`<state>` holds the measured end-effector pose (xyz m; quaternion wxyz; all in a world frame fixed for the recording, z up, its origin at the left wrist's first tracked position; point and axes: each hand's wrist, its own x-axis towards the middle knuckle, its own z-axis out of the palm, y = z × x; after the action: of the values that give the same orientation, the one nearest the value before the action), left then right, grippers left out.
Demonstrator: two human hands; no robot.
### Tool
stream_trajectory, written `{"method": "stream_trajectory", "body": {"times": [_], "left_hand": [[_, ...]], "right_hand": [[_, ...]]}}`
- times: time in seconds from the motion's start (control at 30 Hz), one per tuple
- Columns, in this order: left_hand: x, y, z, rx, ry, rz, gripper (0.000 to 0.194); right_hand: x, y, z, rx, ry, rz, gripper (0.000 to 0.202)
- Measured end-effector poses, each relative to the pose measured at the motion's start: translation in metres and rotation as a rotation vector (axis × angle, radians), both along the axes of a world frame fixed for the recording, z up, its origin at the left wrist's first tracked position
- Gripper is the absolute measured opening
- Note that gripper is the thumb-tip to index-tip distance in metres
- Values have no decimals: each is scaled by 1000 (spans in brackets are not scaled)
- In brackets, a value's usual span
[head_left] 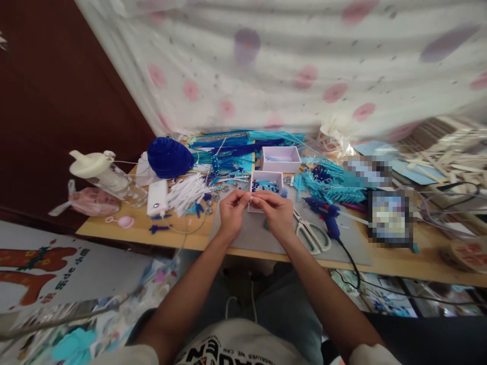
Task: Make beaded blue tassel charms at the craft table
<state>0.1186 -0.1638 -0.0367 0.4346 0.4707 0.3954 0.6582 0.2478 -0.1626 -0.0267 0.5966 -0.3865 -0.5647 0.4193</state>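
My left hand [233, 213] and my right hand [277, 212] meet over the grey mat [247, 241], thumbs and index fingers pinched together. Something small and pale sits between the fingertips, too tiny to make out. Just behind them, a white box [280, 176] holds blue and white bits. To the right of my right hand lie scissors with pale green handles [312, 237] and a blue glue gun [326, 213]. White pipe-cleaner pieces [190, 195] and several shiny round beads [209, 205] are spread left of my left hand.
A second white box [281, 161] stands farther back. Blue fuzzy stems [228, 144] lie along the curtain [266, 76]. On the left are a dark blue bundle [169, 157], a tumbler [110, 177] and a power bank [158, 197]. The glue gun's cable [350, 258] hangs over the table's front edge.
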Motion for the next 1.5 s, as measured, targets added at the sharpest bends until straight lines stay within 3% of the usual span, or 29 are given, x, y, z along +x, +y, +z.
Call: {"method": "stream_trajectory", "body": {"times": [0.07, 0.2, 0.3, 0.4, 0.5, 0.67, 0.77, 0.9, 1.07, 1.2, 1.33, 1.5], "left_hand": [[-1, 11, 15, 178, 203, 102, 28], [-8, 40, 68, 431, 535, 59, 26], [-5, 57, 105, 514, 643, -35, 24], [5, 64, 121, 534, 657, -106, 23], [11, 71, 119, 495, 598, -86, 22], [6, 84, 110, 398, 452, -83, 28], [3, 87, 107, 373, 406, -131, 30], [2, 85, 109, 351, 409, -218, 26], [-1, 74, 119, 397, 552, -230, 23], [-1, 57, 117, 491, 698, -157, 26], [2, 41, 95, 436, 674, -134, 26], [7, 32, 72, 388, 676, -113, 27]], "right_hand": [[13, 4, 5, -24, -51, -80, 28], [47, 13, 40, 163, -342, -363, 33], [52, 22, 72, 255, -493, -253, 31], [38, 36, 83, 208, -558, -95, 29], [26, 50, 66, 55, -551, -11, 17], [33, 55, 34, -114, -416, 46, 30], [40, 53, 39, -131, -366, 63, 44], [39, 50, 63, -56, -230, 74, 49], [23, 38, 82, -59, 6, 151, 51], [16, 19, 76, -49, 66, 95, 50], [14, 2, 57, 33, 61, -67, 39], [15, -6, 40, 43, -27, -132, 32]]}}
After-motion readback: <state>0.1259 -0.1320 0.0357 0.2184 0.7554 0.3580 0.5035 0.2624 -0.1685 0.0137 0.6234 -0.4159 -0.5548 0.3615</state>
